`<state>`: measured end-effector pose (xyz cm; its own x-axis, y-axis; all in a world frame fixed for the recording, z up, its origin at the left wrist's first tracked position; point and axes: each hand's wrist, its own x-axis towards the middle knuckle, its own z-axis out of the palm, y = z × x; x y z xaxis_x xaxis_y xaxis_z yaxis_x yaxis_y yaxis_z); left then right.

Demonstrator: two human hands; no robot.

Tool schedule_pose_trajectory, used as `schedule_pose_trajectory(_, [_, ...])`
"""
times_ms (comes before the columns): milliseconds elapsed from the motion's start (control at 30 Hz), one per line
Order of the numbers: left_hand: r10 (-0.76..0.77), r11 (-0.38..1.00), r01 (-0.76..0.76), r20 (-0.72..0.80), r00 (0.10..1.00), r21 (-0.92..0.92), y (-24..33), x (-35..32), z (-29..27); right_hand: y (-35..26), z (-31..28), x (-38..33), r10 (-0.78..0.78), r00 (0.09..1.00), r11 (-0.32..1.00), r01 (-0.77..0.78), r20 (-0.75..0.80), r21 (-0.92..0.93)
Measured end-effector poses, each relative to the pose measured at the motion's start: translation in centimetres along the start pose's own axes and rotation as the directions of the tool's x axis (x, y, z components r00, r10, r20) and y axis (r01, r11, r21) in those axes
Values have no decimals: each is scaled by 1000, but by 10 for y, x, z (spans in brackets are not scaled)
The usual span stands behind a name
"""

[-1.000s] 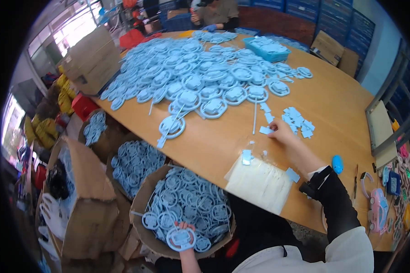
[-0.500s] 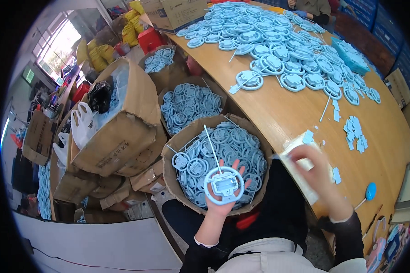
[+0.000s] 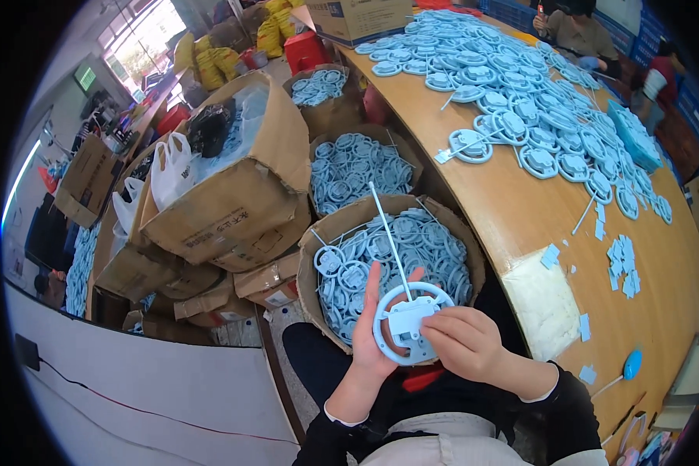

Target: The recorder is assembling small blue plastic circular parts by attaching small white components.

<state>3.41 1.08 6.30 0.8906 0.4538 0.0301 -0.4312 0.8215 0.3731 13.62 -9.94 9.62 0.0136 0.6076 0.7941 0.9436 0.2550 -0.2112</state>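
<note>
My left hand [image 3: 369, 351] supports a light blue plastic ring [image 3: 379, 326] from below, with a long pale stick [image 3: 388, 225] rising from its top edge. Over the housing in the ring's middle lies a small light blue plate [image 3: 408, 314]. The fingertips of my right hand [image 3: 466, 342] are closed on that plate's right edge, against the ring. Just beyond my hands, a round-mouthed carton [image 3: 308, 268] holds many similar ringed pieces [image 3: 380, 245]. Loose light blue plates [image 3: 623, 264] are scattered on the tabletop to the right.
The wooden table [image 3: 481, 194] curves along my right, with a large heap of ringed pieces [image 3: 520, 93] and a white sheet [image 3: 540, 303]. A blue disc on a stick [image 3: 633, 365] lies nearer. Stacked cartons [image 3: 225, 202] stand left. Two people [image 3: 582, 39] are across the table.
My right hand has come from over the table to the ring in my left hand. A plate now covers the recess in its middle. The view has shifted a little.
</note>
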Motion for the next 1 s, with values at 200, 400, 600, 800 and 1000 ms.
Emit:
schedule_pose_trajectory(200, [66, 997, -64, -55, 996, 40, 8, 1, -10, 1, -8, 0, -31, 998, 1000, 31, 59, 3])
schedule_pose_trajectory(400, [148, 946, -167, 90, 985, 278, 6, 1, -9, 2, -10, -1, -46, 998, 999, 47, 52, -10])
schedule_pose_trajectory(600, [132, 967, -137, 41, 990, 215, 6, 1, -7, 7, -8, -5, -148, 989, 988, 148, 25, -38])
schedule_pose_trajectory(800, [139, 931, -140, 28, 990, 338, 7, -2, -9, 7, -4, -8, -219, 975, 975, 218, -38, -30])
schedule_pose_trajectory(1000, [94, 951, -108, 61, 994, 291, 10, -4, -11, 9, -4, -7, -190, 982, 982, 190, 8, -9])
